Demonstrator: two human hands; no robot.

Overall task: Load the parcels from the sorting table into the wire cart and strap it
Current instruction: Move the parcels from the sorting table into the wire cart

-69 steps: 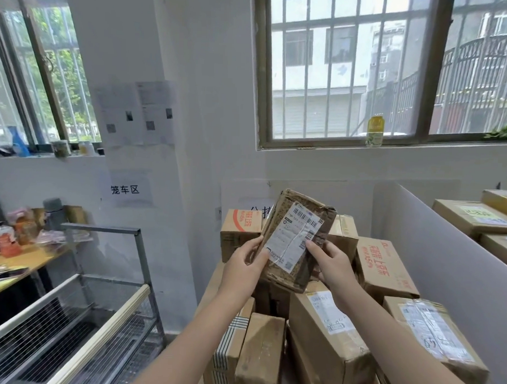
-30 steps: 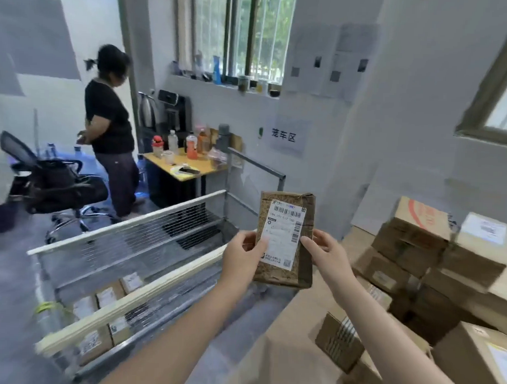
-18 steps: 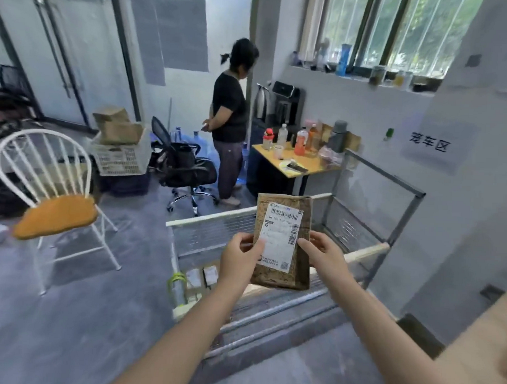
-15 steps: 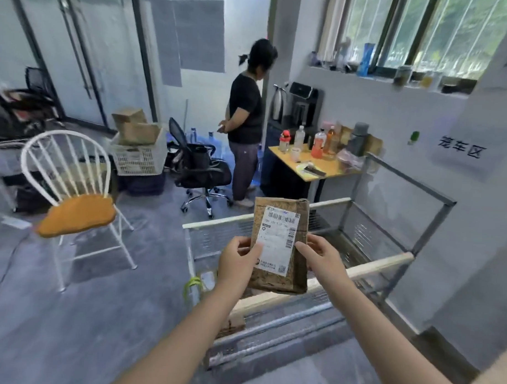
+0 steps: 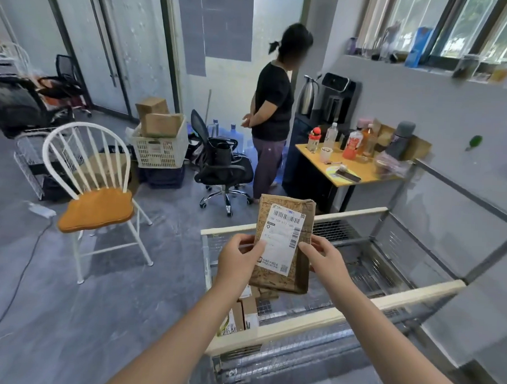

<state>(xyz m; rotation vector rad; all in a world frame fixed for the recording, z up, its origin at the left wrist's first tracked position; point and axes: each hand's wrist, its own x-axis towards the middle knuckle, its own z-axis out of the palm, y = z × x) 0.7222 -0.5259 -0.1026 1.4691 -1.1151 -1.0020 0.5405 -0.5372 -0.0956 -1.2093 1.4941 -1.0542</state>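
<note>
Flat brown parcel (image 5: 282, 238) is upright in mid-air, label toward the camera, over the left end of the wire cart (image 5: 299, 327). Left hand (image 5: 238, 258) pinches its left edge: thumb on the label, fingers curled behind. Right hand (image 5: 324, 259) grips the right edge, thumb in front. A few small boxes (image 5: 246, 312) lie on the cart floor, below the parcel & slightly left. Behind: a person (image 5: 271, 112) in a black top stands by a yellow bench (image 5: 348, 169) w/ bottles; white chair (image 5: 97, 192) at left.
</note>
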